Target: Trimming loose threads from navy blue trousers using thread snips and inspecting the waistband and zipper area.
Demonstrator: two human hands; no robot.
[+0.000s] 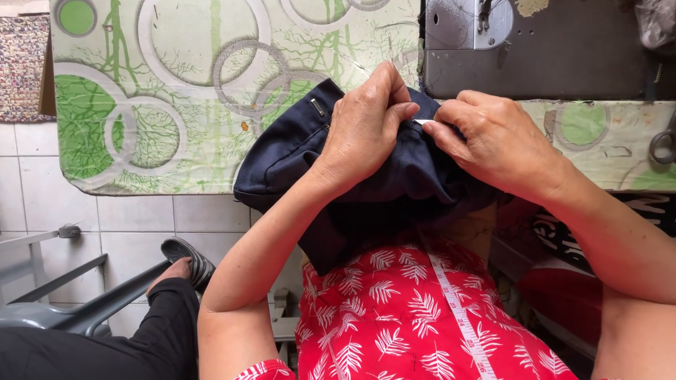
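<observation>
Navy garment (pixel 394 179) pinched between closed fingers of left hand (pixel 362 130) and right hand (pixel 496 144).

You have one view only, from the camera on your head. It looks steeply down and forward over your forearms, close in. The near edge of the bench with the green-and-white circle-patterned cover (pixel 141 105) crosses the upper frame, your lap in the red leaf-print cloth (pixel 394 317) fills the bottom, and the white tiled floor (pixel 134 225) shows lower left.
</observation>
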